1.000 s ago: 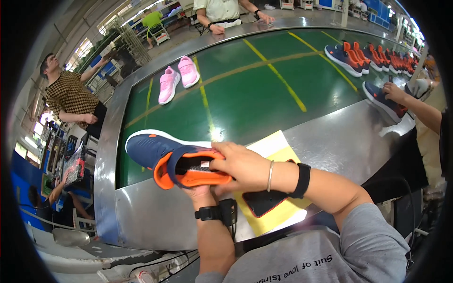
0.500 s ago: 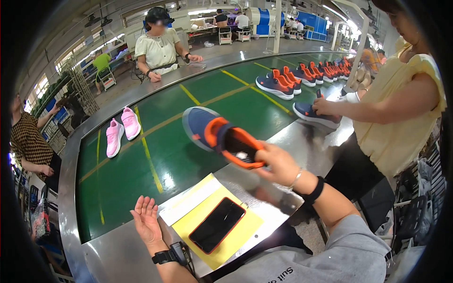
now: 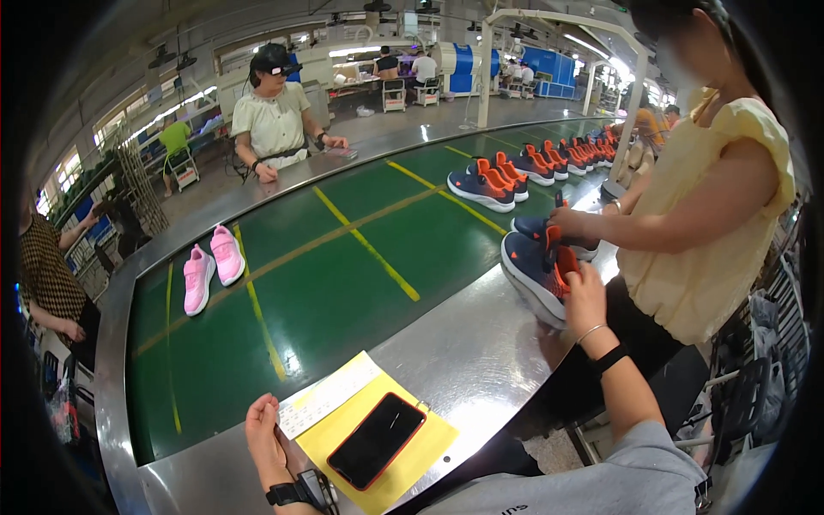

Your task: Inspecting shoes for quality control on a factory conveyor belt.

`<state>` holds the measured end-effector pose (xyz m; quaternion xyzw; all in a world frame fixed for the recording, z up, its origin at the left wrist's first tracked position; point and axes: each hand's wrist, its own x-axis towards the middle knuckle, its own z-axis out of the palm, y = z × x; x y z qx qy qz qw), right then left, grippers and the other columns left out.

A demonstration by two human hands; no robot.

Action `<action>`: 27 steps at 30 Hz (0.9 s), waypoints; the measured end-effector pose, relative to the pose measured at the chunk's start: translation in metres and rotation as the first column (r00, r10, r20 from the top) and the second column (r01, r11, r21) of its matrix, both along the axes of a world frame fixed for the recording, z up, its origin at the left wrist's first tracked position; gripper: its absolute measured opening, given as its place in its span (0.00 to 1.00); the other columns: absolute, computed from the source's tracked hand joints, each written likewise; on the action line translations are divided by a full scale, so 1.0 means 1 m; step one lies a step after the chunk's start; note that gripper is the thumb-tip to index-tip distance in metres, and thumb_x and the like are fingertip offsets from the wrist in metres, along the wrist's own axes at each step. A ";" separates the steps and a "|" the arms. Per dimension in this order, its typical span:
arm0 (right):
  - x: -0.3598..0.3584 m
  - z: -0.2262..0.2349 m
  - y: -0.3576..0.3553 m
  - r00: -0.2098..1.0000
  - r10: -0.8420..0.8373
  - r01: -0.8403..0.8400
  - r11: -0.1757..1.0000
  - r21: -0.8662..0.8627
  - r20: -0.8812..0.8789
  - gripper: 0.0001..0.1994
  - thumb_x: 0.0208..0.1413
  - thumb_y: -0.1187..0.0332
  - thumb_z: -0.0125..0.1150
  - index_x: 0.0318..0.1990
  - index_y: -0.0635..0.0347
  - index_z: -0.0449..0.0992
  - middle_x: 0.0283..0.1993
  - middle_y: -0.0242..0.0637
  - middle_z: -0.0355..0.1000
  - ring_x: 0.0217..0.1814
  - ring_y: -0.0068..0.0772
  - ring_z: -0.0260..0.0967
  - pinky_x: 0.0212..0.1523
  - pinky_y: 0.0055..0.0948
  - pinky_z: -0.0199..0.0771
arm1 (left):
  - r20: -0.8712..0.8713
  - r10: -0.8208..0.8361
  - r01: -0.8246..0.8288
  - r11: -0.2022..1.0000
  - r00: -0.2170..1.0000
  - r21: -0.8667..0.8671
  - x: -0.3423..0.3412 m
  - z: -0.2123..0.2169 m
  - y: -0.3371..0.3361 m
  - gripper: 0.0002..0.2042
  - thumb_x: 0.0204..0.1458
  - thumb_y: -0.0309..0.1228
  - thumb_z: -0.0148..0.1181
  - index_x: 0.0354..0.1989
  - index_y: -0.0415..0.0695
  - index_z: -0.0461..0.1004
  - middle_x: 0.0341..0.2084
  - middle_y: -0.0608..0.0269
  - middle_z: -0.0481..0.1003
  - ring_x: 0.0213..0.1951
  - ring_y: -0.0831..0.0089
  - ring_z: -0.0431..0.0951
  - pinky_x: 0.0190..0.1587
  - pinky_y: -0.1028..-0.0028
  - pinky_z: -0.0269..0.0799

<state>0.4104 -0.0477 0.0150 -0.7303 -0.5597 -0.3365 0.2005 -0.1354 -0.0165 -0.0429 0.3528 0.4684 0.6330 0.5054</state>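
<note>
My right hand [image 3: 587, 300] is closed on the heel end of a navy sneaker [image 3: 530, 264] with an orange lining and a white sole. It holds the shoe at the right, over the metal edge of the conveyor. Just behind it, a co-worker's hand [image 3: 577, 225] is at another navy sneaker [image 3: 592, 249], mostly hidden. My left hand [image 3: 264, 433] rests empty on the metal edge, fingers loosely curled but not closed. Beside it lie a yellow folder [image 3: 433, 442], a white printed sheet [image 3: 330, 396] and a black phone [image 3: 378, 439] with a red rim.
A pair of pink sneakers [image 3: 212, 266] stands on the green belt [image 3: 343, 292] at the left. Several navy and orange sneakers [image 3: 489, 184] line the belt toward the far right. One co-worker [image 3: 704, 232] stands close at my right; another [image 3: 275, 120] sits across the belt.
My right hand has carried the navy sneaker from over the belt's middle to the right, beside the co-worker's shoe. My left hand has turned and its fingers have curled in.
</note>
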 end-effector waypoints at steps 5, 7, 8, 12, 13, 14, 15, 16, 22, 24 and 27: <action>-0.101 -0.017 0.028 0.792 0.428 -0.504 0.861 -0.071 -0.436 0.12 0.39 0.71 0.57 0.35 0.60 0.71 0.48 0.50 0.62 0.53 0.50 0.58 0.53 0.42 0.58 | -0.037 -0.012 0.012 1.000 0.999 -0.008 0.002 0.005 -0.005 0.14 0.46 0.21 0.56 0.43 0.35 0.67 0.37 0.59 0.70 0.41 0.76 0.69 0.46 0.80 0.64; -0.143 -0.030 0.045 0.622 0.556 -0.668 0.744 -0.002 -0.552 0.12 0.42 0.67 0.58 0.37 0.60 0.71 0.46 0.49 0.64 0.53 0.50 0.57 0.53 0.40 0.58 | -0.011 -0.042 0.043 0.999 0.999 0.010 0.001 -0.002 -0.002 0.16 0.44 0.19 0.57 0.43 0.35 0.67 0.38 0.59 0.70 0.41 0.75 0.69 0.47 0.79 0.64; -0.165 -0.029 0.053 0.499 0.571 -0.733 0.680 0.034 -0.652 0.13 0.44 0.65 0.58 0.37 0.60 0.71 0.45 0.49 0.64 0.52 0.50 0.58 0.53 0.39 0.59 | -0.003 -0.054 0.054 0.998 0.999 0.011 0.002 -0.002 -0.003 0.18 0.41 0.16 0.58 0.44 0.35 0.66 0.38 0.59 0.69 0.41 0.74 0.69 0.47 0.77 0.64; -0.235 -0.033 0.083 0.223 0.549 -0.843 0.524 0.124 -0.806 0.16 0.46 0.60 0.58 0.39 0.61 0.71 0.44 0.48 0.66 0.50 0.49 0.59 0.52 0.37 0.59 | -0.104 -0.129 0.132 0.991 0.986 0.016 0.004 -0.003 -0.005 0.21 0.38 0.16 0.60 0.45 0.36 0.66 0.40 0.58 0.68 0.43 0.72 0.67 0.48 0.76 0.63; -0.249 -0.039 0.088 0.189 0.553 -0.849 0.507 0.148 -0.811 0.17 0.47 0.58 0.57 0.39 0.61 0.71 0.44 0.49 0.66 0.49 0.48 0.60 0.51 0.38 0.60 | -0.127 -0.143 0.146 0.989 0.982 0.015 0.003 -0.003 -0.004 0.22 0.37 0.16 0.61 0.45 0.36 0.66 0.41 0.57 0.67 0.44 0.71 0.67 0.49 0.76 0.63; -0.259 -0.043 0.091 0.173 0.491 -0.857 0.502 0.115 -0.854 0.18 0.48 0.57 0.57 0.39 0.62 0.70 0.42 0.48 0.66 0.48 0.46 0.61 0.50 0.36 0.61 | -0.131 -0.151 0.150 0.988 0.980 -0.020 0.003 -0.002 -0.004 0.23 0.36 0.16 0.61 0.45 0.36 0.66 0.41 0.57 0.67 0.44 0.71 0.67 0.49 0.76 0.63; -0.268 -0.044 0.090 0.161 0.431 -0.867 0.492 0.082 -0.888 0.19 0.49 0.56 0.57 0.40 0.63 0.69 0.41 0.46 0.67 0.47 0.43 0.62 0.49 0.35 0.62 | -0.130 -0.147 0.147 0.989 0.981 -0.006 0.001 0.001 -0.007 0.23 0.36 0.16 0.61 0.45 0.36 0.66 0.41 0.57 0.67 0.44 0.71 0.67 0.49 0.76 0.63; -0.275 -0.053 0.090 0.165 0.442 -0.868 0.489 0.082 -0.882 0.19 0.49 0.56 0.57 0.40 0.63 0.69 0.41 0.46 0.67 0.47 0.43 0.62 0.49 0.35 0.62 | -0.118 -0.153 0.152 0.988 0.981 -0.021 0.000 0.002 -0.009 0.23 0.36 0.16 0.62 0.45 0.36 0.67 0.41 0.57 0.67 0.44 0.71 0.67 0.49 0.75 0.63; -0.272 -0.077 0.096 -0.524 -0.104 -0.762 0.500 0.411 -0.845 0.16 0.54 0.60 0.54 0.43 0.62 0.67 0.32 0.28 0.66 0.33 0.18 0.60 0.33 0.18 0.61 | -0.160 -0.145 0.134 0.988 0.976 -0.077 -0.003 0.007 -0.007 0.22 0.36 0.15 0.61 0.44 0.37 0.68 0.39 0.59 0.69 0.41 0.71 0.70 0.46 0.75 0.66; -0.278 -0.080 0.099 -0.632 -0.143 -0.681 0.573 0.457 -0.762 0.12 0.54 0.64 0.53 0.42 0.60 0.68 0.29 0.24 0.65 0.28 0.14 0.57 0.28 0.15 0.57 | -0.155 -0.151 0.139 0.986 0.976 -0.087 -0.005 0.008 -0.007 0.21 0.36 0.15 0.60 0.43 0.37 0.68 0.39 0.58 0.69 0.41 0.72 0.71 0.46 0.75 0.66; -0.283 -0.082 0.098 -0.564 -0.122 -0.726 0.545 0.420 -0.816 0.11 0.54 0.65 0.53 0.42 0.60 0.68 0.28 0.24 0.64 0.27 0.14 0.57 0.27 0.16 0.57 | -0.131 -0.153 0.141 0.985 0.980 -0.095 -0.008 0.007 -0.007 0.20 0.36 0.14 0.58 0.43 0.37 0.68 0.38 0.58 0.70 0.40 0.72 0.71 0.46 0.75 0.67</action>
